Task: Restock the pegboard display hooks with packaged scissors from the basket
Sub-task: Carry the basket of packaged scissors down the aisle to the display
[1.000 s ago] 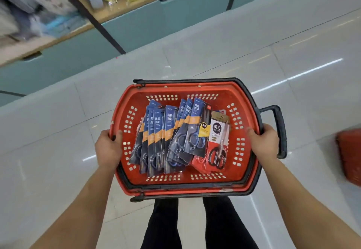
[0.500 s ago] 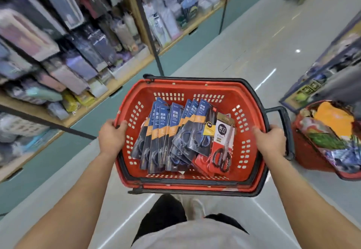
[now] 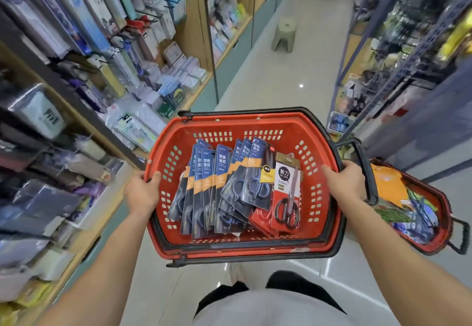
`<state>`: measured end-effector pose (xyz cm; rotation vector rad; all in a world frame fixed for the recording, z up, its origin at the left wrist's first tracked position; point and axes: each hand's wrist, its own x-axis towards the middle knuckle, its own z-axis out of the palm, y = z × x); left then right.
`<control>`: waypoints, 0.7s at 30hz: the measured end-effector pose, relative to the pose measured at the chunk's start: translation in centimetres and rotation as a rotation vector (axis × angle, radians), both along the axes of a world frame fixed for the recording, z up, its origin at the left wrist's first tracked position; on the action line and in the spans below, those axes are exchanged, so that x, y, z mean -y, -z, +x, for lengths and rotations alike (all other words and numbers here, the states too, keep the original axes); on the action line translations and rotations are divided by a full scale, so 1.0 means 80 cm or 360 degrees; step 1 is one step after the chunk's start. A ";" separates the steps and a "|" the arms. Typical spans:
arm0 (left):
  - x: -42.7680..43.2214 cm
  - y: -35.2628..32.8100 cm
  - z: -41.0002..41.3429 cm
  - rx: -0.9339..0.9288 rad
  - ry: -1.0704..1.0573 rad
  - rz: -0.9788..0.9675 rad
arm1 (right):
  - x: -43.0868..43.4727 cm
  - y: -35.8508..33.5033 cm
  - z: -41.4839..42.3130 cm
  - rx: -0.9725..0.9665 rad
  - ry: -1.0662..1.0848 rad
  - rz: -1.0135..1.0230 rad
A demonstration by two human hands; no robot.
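- A second red plastic basket point(image 3: 444, 205) with a black handle sits on the floor to my right, holding orange, green and blue packets.
- A grey-green plastic stool point(image 3: 284, 34) stands farther down the aisle.
- Pale glossy floor tiles point(image 3: 293, 82) run ahead of me.
- Wooden shelving point(image 3: 195, 31) on my left is crowded with blurred packets.
- Blue perforated metal racking point(image 3: 421, 52) rises on my right.

Perforated plastic basket point(image 3: 316, 136) — glossy packaged scissors point(image 3: 222, 187) — polished floor point(image 3: 293, 70).

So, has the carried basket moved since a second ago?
Yes. The basket has moved closer to the floor basket on its right, which now lies right beside its handle.
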<state>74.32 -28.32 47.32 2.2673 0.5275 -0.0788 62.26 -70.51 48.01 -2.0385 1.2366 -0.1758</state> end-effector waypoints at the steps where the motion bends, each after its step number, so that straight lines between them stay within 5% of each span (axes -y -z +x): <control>1: 0.008 -0.002 0.034 0.0008 0.0048 0.0001 | 0.007 -0.004 0.022 -0.0015 0.0045 -0.0013; 21: 0.325 -0.025 0.648 -0.0056 0.0501 0.0057 | 0.256 0.005 0.504 -0.0027 0.0497 0.0098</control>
